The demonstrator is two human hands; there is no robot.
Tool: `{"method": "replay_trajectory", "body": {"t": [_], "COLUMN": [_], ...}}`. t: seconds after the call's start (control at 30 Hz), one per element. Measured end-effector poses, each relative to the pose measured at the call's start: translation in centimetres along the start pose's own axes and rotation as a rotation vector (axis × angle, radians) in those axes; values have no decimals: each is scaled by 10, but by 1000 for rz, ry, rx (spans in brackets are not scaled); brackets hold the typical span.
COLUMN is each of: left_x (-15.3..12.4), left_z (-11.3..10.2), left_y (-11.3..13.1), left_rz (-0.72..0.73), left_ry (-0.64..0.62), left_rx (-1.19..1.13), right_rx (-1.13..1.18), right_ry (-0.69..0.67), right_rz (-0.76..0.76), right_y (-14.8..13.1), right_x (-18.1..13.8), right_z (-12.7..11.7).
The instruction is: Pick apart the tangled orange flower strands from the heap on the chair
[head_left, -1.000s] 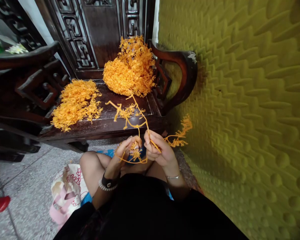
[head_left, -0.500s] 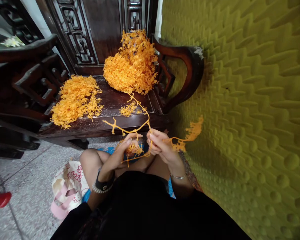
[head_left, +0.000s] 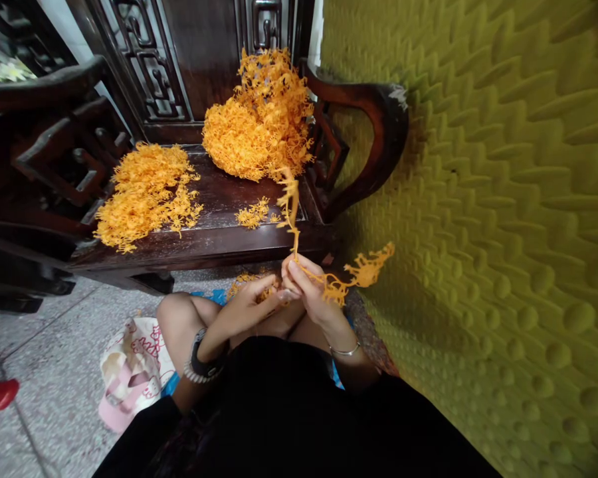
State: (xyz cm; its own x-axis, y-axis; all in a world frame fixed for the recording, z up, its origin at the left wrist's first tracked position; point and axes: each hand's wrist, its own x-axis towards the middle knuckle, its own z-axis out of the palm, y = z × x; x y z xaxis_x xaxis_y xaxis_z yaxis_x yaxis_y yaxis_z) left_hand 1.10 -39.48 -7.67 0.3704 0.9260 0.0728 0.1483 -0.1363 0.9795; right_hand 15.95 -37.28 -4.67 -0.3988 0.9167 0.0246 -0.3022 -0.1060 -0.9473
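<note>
My right hand [head_left: 306,285] is closed in a pinch on a thin, branched orange strand [head_left: 296,242]. One length of the strand rises from the fingers towards the bench, blurred by motion. A frilly orange tail [head_left: 369,267] hangs off to the right of this hand. My left hand [head_left: 254,302] is closed too, its fingertips meeting those of the right hand; orange strand shows around its fingers, though the exact grip is partly hidden. Below and behind the left hand, more orange pieces [head_left: 244,282] lie near my lap.
A large orange heap [head_left: 259,126] and a flatter pile [head_left: 149,192] rest on the dark wooden bench [head_left: 219,199], with a small clump [head_left: 253,214] between. A curved armrest [head_left: 383,133] and textured yellow-green wall [head_left: 478,232] stand right. A pink-and-white bag [head_left: 129,378] lies on the floor.
My hands have come together from slightly apart. The spread, forked strand has been drawn up into one upright length above the right hand. The frilly tail has shifted slightly left and down.
</note>
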Motion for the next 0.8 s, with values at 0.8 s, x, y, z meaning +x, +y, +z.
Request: {"method": "replay_trajectory", "body": {"t": [0.8], "left_x": [-78], "left_z": [-45], "left_y": [-46], "left_rz": [138], "left_ry": [586], "left_rx": [-499], "right_rx": [-117], "right_ry": [353], "right_rz": [-180], "right_y": [-70], "right_x": [-42], "right_z": [-59]}}
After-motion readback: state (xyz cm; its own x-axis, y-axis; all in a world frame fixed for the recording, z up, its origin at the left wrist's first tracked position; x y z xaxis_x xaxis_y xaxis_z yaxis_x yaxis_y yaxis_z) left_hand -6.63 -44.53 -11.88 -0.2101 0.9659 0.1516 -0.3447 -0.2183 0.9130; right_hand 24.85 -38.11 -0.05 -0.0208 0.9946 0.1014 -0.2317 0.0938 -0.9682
